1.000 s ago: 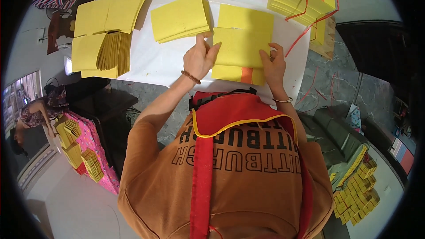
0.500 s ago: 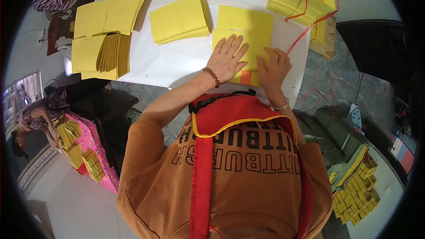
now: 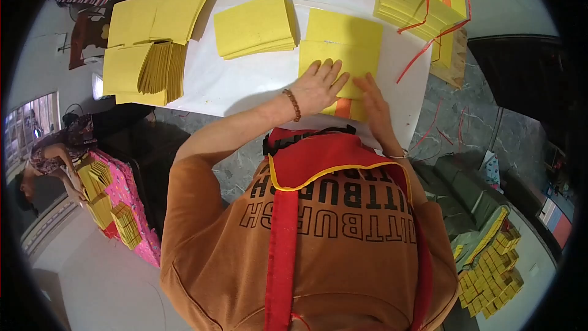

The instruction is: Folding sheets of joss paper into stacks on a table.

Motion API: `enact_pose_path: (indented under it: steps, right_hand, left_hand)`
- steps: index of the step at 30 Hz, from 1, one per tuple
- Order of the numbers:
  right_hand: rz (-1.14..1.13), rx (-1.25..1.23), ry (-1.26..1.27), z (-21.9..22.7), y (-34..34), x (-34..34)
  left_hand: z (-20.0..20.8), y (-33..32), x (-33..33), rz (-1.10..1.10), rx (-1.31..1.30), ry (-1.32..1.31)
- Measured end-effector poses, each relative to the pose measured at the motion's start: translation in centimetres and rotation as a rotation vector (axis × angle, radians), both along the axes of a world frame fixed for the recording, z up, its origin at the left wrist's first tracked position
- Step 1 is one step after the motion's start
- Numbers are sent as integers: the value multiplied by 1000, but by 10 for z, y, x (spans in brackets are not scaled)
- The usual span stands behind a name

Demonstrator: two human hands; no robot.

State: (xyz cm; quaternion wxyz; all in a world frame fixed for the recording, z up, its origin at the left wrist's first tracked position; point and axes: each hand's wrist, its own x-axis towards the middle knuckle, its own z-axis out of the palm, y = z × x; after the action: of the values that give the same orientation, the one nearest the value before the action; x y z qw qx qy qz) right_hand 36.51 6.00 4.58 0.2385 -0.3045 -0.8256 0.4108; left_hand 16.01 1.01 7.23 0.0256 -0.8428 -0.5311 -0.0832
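Observation:
My left hand (image 3: 315,90) lies on the lower part of a yellow paper stack (image 3: 344,61) at the table's near edge, fingers stretched out. At the stack's right edge is my right hand (image 3: 376,109), its fingers extended and held close together, with nothing visible in them. An orange strip (image 3: 343,109) shows at the near end of the stack, below my left hand. To the left rests a smaller stack of yellow paper (image 3: 254,26), slightly fanned. Whether my right fingertips press the paper's edge is hard to make out.
Several yellow stacks (image 3: 144,64) cover the left of the white table (image 3: 236,79). A tall yellow bundle (image 3: 419,0) with red string (image 3: 422,55) stands back right. Another person (image 3: 61,153) works at the left by a pink cloth (image 3: 131,190). Yellow bundles (image 3: 490,276) sit lower right.
My left hand has slid slightly nearer and right, down the paper. My right hand has turned edge-on and moved nearer me, its fingers straighter. The whole view has shifted a little.

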Motion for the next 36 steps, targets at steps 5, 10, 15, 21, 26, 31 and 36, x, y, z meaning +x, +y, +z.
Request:
enact_pose_path:
  steps: [5, 10, 15, 21, 26, 31, 36]
  right_hand:
    - [-487, -457, 372, 22, 10, 5]
    - [-577, -454, 387, 21, 9, 10]
    - [-541, -465, 320, 21, 2, 6]
    - [-489, -404, 315, 7, -4, 5]
    - [-396, 101, 59, 8, -1, 4]
    - [-284, 224, -43, 2, 5, -3]
    - [-262, 238, -79, 0, 1, -4]
  left_hand:
    - [8, 9, -3, 34, 73, 13]
    - [64, 14, -63, 188, 362, -349]
    - [14, 1, -152, 478, 269, 30]
    - [-20, -8, -166, 498, -70, 36]
    - [-22, -13, -155, 515, -170, 98]
    - [-11, -10, -162, 467, -185, 67]
    - [15, -6, -162, 399, -248, 22]
